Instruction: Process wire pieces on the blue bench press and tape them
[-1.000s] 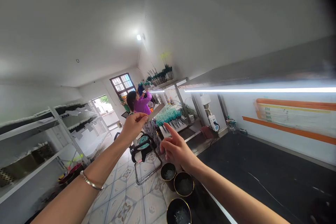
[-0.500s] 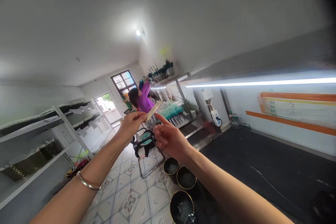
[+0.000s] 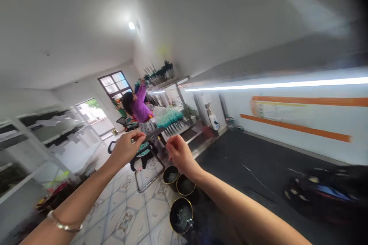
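My left hand (image 3: 125,149) is shut on a thin flat strip (image 3: 150,133), perhaps wood or card, which shows nearly edge-on and points away to the right. A metal bangle (image 3: 63,226) circles that wrist. My right hand (image 3: 179,155) hangs close beside the strip's far end, with its fingers curled in and nothing visible in them. Below it stand several black bowls with gold rims, the nearest (image 3: 180,215) holding pale, translucent stuff. I cannot tell what that stuff is.
A person in a purple top (image 3: 138,105) reaches up at a metal rack (image 3: 179,116) holding teal and dark bristle bundles. A chair (image 3: 143,157) stands beyond my hands on the tiled floor. A dark worktop (image 3: 244,176) runs right, with a blurred dark object (image 3: 322,193) on it.
The view has tilted and shifted. The strip has turned from showing its flat face to nearly edge-on. My right index finger has curled in, and a blurred dark object has appeared at right.
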The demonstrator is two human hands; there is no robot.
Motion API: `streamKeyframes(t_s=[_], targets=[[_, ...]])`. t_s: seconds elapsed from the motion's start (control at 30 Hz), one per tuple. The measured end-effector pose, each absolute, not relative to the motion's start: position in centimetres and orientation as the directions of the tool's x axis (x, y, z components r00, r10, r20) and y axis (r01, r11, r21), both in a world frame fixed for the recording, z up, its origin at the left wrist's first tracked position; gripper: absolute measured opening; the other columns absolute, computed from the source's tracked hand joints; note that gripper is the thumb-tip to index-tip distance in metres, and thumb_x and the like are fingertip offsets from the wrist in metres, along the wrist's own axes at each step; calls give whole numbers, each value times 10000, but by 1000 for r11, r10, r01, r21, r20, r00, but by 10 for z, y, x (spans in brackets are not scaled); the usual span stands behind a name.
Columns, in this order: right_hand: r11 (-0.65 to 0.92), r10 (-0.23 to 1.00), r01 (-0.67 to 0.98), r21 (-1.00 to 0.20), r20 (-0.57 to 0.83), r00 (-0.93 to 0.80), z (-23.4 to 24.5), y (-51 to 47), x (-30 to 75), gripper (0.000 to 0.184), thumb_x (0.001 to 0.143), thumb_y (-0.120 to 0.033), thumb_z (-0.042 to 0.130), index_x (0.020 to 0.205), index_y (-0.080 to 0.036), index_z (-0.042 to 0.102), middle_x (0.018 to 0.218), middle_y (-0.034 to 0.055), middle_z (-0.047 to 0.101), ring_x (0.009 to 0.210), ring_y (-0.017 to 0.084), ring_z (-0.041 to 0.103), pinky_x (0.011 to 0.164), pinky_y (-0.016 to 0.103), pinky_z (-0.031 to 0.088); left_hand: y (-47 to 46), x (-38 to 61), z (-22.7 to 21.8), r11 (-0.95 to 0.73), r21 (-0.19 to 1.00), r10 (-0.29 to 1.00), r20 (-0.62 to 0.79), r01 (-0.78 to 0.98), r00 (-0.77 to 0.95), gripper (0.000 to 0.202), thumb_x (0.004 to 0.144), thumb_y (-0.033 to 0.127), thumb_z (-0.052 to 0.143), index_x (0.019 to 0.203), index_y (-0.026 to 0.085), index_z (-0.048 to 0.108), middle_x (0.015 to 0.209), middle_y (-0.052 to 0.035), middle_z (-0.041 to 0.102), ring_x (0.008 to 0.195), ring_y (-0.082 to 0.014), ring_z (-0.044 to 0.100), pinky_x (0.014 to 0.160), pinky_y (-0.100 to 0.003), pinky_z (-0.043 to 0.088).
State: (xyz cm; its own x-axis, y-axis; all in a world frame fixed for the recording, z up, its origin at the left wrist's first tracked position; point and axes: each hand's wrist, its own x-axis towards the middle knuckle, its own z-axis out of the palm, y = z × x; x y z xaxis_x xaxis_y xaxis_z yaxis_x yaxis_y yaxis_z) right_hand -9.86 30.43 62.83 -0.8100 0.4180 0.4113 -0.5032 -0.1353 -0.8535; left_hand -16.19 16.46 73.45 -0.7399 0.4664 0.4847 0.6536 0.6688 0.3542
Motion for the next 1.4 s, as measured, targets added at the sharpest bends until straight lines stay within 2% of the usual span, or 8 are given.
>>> streamKeyframes(t_s=[0.1, 0.17, 0.53, 0.7, 0.8, 0.93, 1.17, 1.4], targets=[[468, 494, -422, -777, 626, -604, 580, 343, -96, 263, 738, -169, 544, 1002, -178, 542, 988, 56, 510, 840, 147, 488, 769, 294, 410, 189, -177, 677, 718, 231, 563, 362, 657, -743, 203, 713, 365, 493, 731, 218, 631, 733, -12, 658, 722, -205, 571, 717, -308, 363], [644, 418, -284, -710, 638, -646, 549, 373, -90, 203, 759, -189, 554, 958, -178, 589, 978, 62, 522, 918, 165, 475, 830, 303, 384, 213, -183, 629, 704, 266, 620, 224, 659, -752, 202, 734, 335, 466, 741, 225, 634, 749, -10, 664, 730, -200, 576, 712, -309, 358], [898, 260, 141, -417, 244, -934, 420, 503, -78, 105, 730, -177, 553, 756, -202, 652, 786, 26, 592, 809, 171, 511, 761, 305, 361, 383, -176, 438, 402, 263, 876, 170, 877, -452, 168, 777, 185, 452, 722, 220, 607, 768, -13, 627, 820, -198, 525, 850, -403, 292], [387, 479, 380, -840, -169, -862, 358, 569, -100, 88, 664, -108, 566, 634, -174, 616, 670, 2, 578, 746, 151, 532, 747, 290, 381, 429, -194, 380, 443, 340, 819, 222, 829, -529, 229, 771, 273, 494, 984, 222, 564, 1051, -56, 570, 1050, -226, 453, 1002, -428, 187], [13, 535, 534, -846, -445, -718, 312, 612, -114, 222, 772, -141, 471, 559, -149, 533, 523, -24, 488, 557, 108, 514, 603, 249, 423, 434, -222, 322, 777, 496, 436, 21, 388, -900, 453, 798, 364, 430, 1227, 224, 397, 1277, -86, 420, 1200, -234, 348, 1003, -392, 238], [-242, 588, 610, -755, -614, -526, 250, 638, -124, 328, 884, -148, 345, 575, -133, 453, 492, -59, 400, 454, 59, 456, 515, 199, 425, 419, -242, 228, 881, 445, -41, -269, -161, -962, 522, 824, 402, 271, 1170, 48, 437, 1137, -287, 467, 1074, -395, 463, 738, -489, 427], [-483, 612, 496, -722, -683, -398, 215, 693, -219, 191, 874, -282, 472, 919, -109, 539, 775, 4, 555, 590, 73, 526, 519, 208, 461, 421, -245, 107, 772, 336, -391, -418, -539, -820, 611, 800, 498, 194, 1170, 63, 409, 1159, -319, 454, 1079, -434, 460, 636, -523, 448], [-572, 638, 326, -753, -658, -400, 218, 723, -315, 180, 869, -272, 478, 933, -113, 534, 794, 9, 551, 588, 68, 515, 509, 197, 451, 427, -264, 57, 721, 374, -401, -463, -584, -791, 762, 775, 604, 174, 1192, -3, 371, 1143, -302, 478, 1100, -407, 452, 760, -507, 450]])
